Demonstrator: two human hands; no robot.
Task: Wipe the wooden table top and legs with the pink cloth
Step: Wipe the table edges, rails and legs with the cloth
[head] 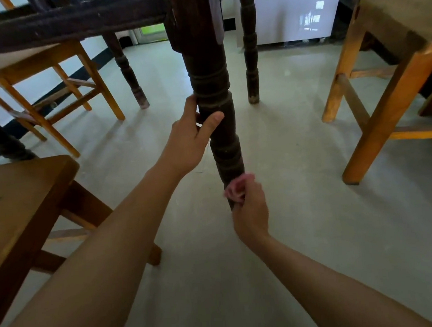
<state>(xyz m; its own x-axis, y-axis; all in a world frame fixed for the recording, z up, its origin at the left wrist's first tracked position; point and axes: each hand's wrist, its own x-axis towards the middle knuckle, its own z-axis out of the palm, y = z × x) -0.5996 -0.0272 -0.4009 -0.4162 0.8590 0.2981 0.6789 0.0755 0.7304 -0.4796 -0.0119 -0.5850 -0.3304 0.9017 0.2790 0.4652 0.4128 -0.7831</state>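
Okay, quick pass. A low wooden stool sits at lower left with a lighter chair behind it; neither is in play. The dark table rail runs across the top of the view. I'm looking in under the table, so the top surface is out of sight and I can't say whether it's wiped. One rear leg stands well back, bare, with nothing touching it.

My left grip is wrapped round the near table leg at about mid-height, thumb across the front and fingers round the far side. It carries no cloth and reads as a brace.

Lower on the same leg, the pink cloth is bunched up and pressed against the wood. My right grip is closed on it from the near side. The foot of the leg is hidden behind that hand.

So my call is that this is the leg stage, with the bottom stretch of the near leg in hand. The leg is turned, with rings and grooves, so the next move wants the cloth worked right round the post and into those grooves down to the foot, not one flat swipe.

A second rear leg stands just right of the near one, further back. To my eye both rear legs are to come, and reaching them means shifting in deeper under the table. Another wooden stool stands at far right on the grey floor, well apart from the work.
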